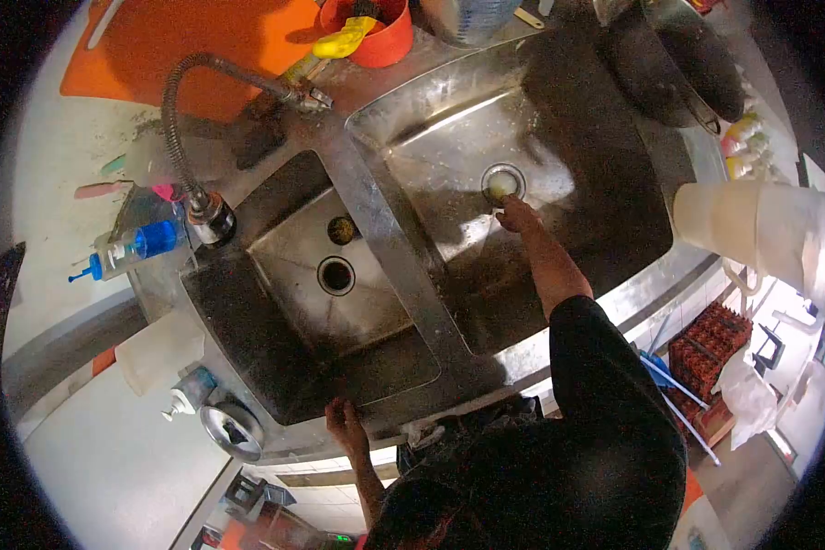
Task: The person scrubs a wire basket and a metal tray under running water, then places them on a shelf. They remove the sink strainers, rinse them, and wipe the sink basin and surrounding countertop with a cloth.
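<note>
Fingers (507, 204) of the right hand (520, 218) touch the near rim of the drain (502, 182).

Two sink basins (284, 240) (605, 215), one drain in each, two drains (336, 275) (502, 183) in all. One hose tap (202, 206). One blue spray bottle (128, 249) and one pump bottle (191, 387). One orange cutting board (183, 46), one orange bowl (385, 41), two dark pans (655, 73) (710, 55), one white tub (752, 229). Two hands (348, 423) (518, 217) of one person show.
</note>
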{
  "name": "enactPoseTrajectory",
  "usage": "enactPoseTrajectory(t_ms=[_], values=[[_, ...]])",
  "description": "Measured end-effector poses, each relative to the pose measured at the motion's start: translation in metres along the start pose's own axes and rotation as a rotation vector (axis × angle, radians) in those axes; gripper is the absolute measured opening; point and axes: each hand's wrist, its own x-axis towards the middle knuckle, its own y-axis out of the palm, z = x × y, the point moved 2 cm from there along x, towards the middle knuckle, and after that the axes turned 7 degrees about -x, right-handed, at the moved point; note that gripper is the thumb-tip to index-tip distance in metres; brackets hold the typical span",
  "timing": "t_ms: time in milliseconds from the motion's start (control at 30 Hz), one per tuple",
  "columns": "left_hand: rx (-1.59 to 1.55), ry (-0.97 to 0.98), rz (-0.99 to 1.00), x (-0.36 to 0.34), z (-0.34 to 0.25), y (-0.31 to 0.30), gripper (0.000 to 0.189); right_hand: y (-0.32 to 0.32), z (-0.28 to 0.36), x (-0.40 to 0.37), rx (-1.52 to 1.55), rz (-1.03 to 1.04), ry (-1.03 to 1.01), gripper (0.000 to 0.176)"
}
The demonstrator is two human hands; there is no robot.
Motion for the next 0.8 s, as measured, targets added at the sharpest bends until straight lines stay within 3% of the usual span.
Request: enactPoseTrajectory(t_ms=[100,200,267,433,467,533,667,733,800], values=[[0.086,-0.011,-0.014,0.000,0.004,-0.001,0.022,0.004,-0.004,0.014,-0.155,-0.001,-0.096,0.042],[-0.008,-0.033,0.044,0.000,-0.005,0.001,0.023,-0.006,0.007,0.013,-0.081,-0.021,0.113,0.048],[-0.059,-0.044,0.044,0.000,-0.007,0.004,0.024,0.004,0.001,0.021,-0.063,0.018,0.148,0.050],[0.080,0.057,0.007,0.000,-0.018,0.008,0.022,-0.008,0.014,0.014,0.016,0.058,0.076,0.063],[0.076,-0.017,0.002,0.001,-0.021,0.008,0.021,-0.028,0.030,0.004,-0.043,0.103,0.090,0.068],[0.067,-0.170,-0.006,0.000,-0.029,0.010,0.020,-0.021,0.028,0.008,-0.020,0.088,0.091,0.066],[0.099,-0.117,0.043,0.002,0.001,-0.001,0.016,-0.006,0.011,0.012,-0.032,-0.010,0.136,0.060],[0.005,-0.160,0.032,0.002,-0.029,0.014,0.014,0.008,0.005,0.019,-0.142,-0.079,0.117,0.053],[0.113,-0.063,0.002,0.002,-0.029,0.015,0.013,0.015,-0.002,0.026,-0.172,-0.064,0.133,0.049]])
